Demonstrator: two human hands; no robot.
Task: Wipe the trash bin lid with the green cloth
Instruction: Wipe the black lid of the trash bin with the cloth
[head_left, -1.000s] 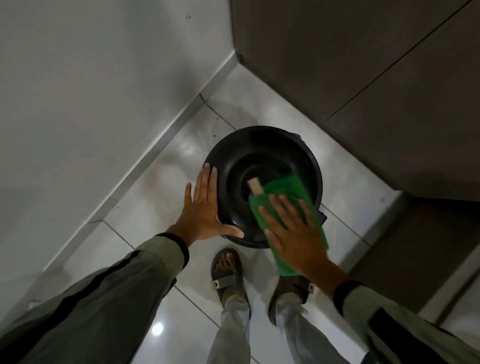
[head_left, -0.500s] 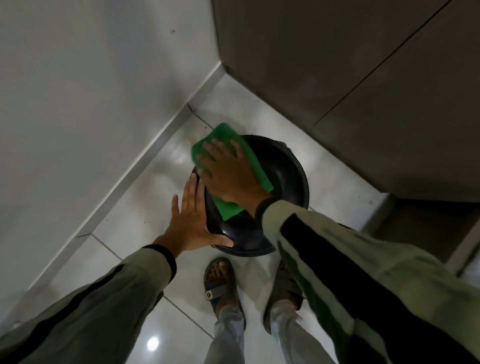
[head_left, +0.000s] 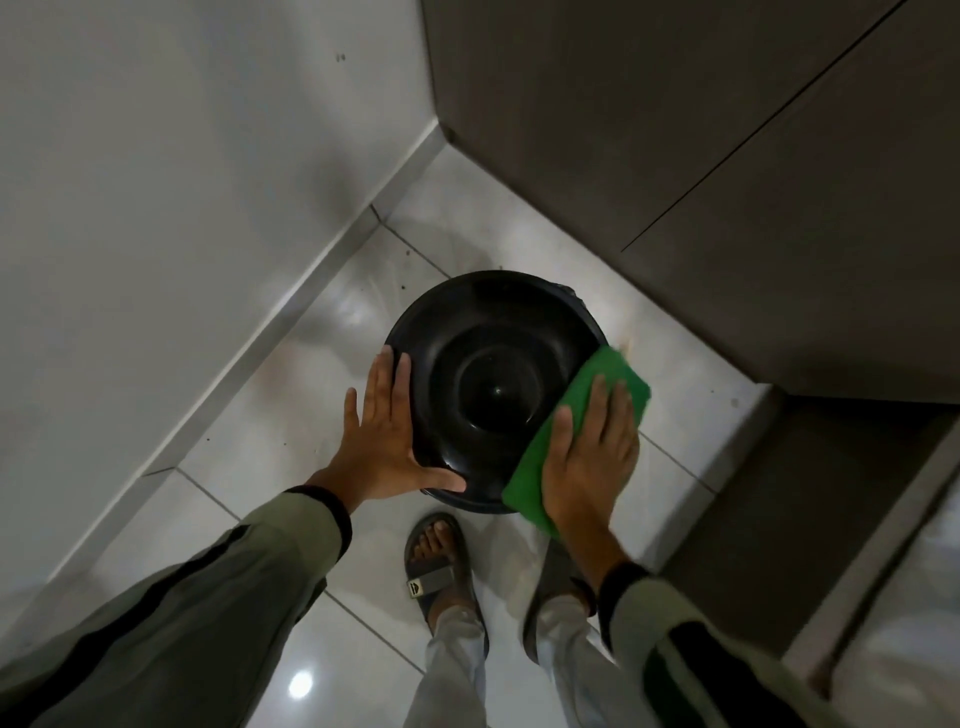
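Observation:
A round black trash bin lid (head_left: 488, 353) with a sunken centre sits on a bin on the tiled floor, in a corner. My left hand (head_left: 384, 436) lies flat against the lid's left rim, fingers spread, thumb on the near edge. My right hand (head_left: 592, 457) presses a green cloth (head_left: 587, 384) flat onto the lid's right rim; the cloth hangs over the near right edge. The bin's body is hidden under the lid.
A white wall (head_left: 156, 208) with a skirting board runs along the left. Dark brown cabinet fronts (head_left: 727, 182) close off the right and back. My two sandalled feet (head_left: 436, 561) stand on the glossy tiles just in front of the bin.
My right hand swept the green cloth from the lid's far left rim round to its right rim. My left hand stayed on the left edge.

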